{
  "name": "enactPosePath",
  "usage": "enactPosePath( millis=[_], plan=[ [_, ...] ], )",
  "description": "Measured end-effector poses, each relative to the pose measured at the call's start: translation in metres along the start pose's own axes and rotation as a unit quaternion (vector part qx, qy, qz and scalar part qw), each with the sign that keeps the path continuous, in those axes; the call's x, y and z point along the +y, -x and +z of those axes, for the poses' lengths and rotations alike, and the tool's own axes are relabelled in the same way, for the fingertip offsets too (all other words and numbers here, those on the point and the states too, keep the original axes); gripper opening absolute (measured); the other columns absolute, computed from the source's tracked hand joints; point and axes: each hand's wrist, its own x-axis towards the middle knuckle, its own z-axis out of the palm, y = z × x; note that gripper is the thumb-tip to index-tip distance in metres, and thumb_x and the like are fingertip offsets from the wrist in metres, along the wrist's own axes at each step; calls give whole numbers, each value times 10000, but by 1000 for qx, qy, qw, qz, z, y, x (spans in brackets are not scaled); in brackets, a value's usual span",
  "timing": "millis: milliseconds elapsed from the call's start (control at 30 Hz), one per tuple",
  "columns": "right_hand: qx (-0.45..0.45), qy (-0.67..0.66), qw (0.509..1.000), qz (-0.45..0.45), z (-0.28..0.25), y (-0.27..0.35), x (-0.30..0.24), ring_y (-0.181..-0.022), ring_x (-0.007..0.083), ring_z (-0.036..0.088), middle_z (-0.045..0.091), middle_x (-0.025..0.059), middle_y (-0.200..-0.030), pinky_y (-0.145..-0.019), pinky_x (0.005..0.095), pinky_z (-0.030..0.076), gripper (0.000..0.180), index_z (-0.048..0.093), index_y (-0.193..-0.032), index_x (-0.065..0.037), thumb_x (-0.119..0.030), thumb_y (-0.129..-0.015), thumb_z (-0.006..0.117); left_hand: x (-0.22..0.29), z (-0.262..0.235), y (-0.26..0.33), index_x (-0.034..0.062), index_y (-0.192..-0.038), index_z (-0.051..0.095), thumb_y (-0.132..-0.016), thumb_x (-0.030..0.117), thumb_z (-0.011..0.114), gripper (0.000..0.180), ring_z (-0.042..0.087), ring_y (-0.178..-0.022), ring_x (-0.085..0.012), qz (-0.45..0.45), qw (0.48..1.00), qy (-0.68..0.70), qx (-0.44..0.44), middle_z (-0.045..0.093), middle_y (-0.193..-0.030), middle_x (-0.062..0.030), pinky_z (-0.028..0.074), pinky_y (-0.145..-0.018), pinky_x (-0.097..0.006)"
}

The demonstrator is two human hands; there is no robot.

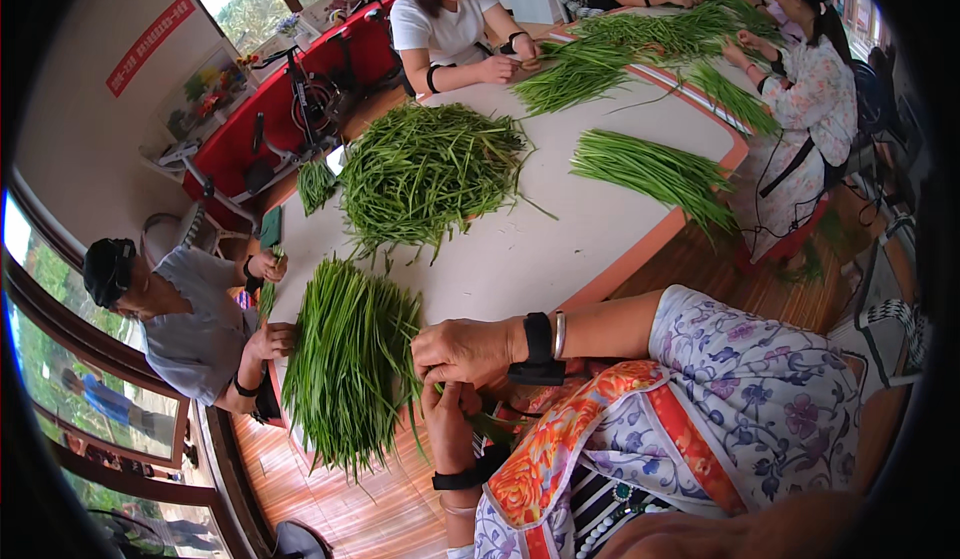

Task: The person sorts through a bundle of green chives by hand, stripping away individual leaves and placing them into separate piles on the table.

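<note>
My right hand, with a black band and a silver bangle at its wrist, is closed with its fingertips down. Just below it, my left hand is closed too, and the fingertips of both hands meet. A few green stalks show beside my left hand, under my right wrist; what lies between the fingertips is too small to make out. Close to the left of my hands, a thick bundle of long garlic chives lies across the table edge, its leaf tips hanging over the side.
A large loose heap of greens covers the far left of the white table. A neat bundle of chives lies at the right. A co-worker sits at the left; others handle greens at the far side. An exercise bike stands behind.
</note>
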Motion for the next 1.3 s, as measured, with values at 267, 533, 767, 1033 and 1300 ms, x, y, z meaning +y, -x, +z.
enactPosePath(
  millis=[267,533,767,1033,1300],
  plan=[
    [-45,-88,993,70,-7,0,0,-797,261,631,625,118,-851,-709,350,507,170,659,-875,-15,-181,-838,677,7,-3,10,58,-989,531,-991,109,509,56,390,-561,-79,-20,995,75,-63,456,-710,4,314,-516,-223],
    [-44,-102,971,210,-18,1,17,-696,80,569,624,28,-805,-622,244,483,101,666,-977,-17,-90,-908,652,-1,-17,1,82,-924,477,-1033,224,459,180,438,-535,-104,-20,997,20,-74,477,-706,-19,477,-505,-269],
    [61,4,971,231,-26,-35,81,-689,133,603,655,45,-822,-628,280,493,102,657,-952,-11,-57,-863,636,0,-50,11,137,-899,459,-1020,247,505,170,344,-540,-63,-29,986,166,5,405,-688,33,283,-470,-214],
    [32,239,957,158,-14,-38,108,-818,309,611,612,115,-919,-757,406,498,132,668,-917,-63,-57,-786,652,2,-54,22,125,-910,480,-1005,216,542,146,347,-517,-69,-11,987,159,8,415,-677,23,290,-452,-219],
    [42,205,966,152,-15,-32,111,-846,327,616,601,127,-951,-760,410,500,132,650,-931,-48,-115,-818,660,-2,-56,23,121,-913,486,-1008,197,533,130,349,-512,-66,-8,989,145,25,404,-662,28,285,-445,-216]
  ],
)
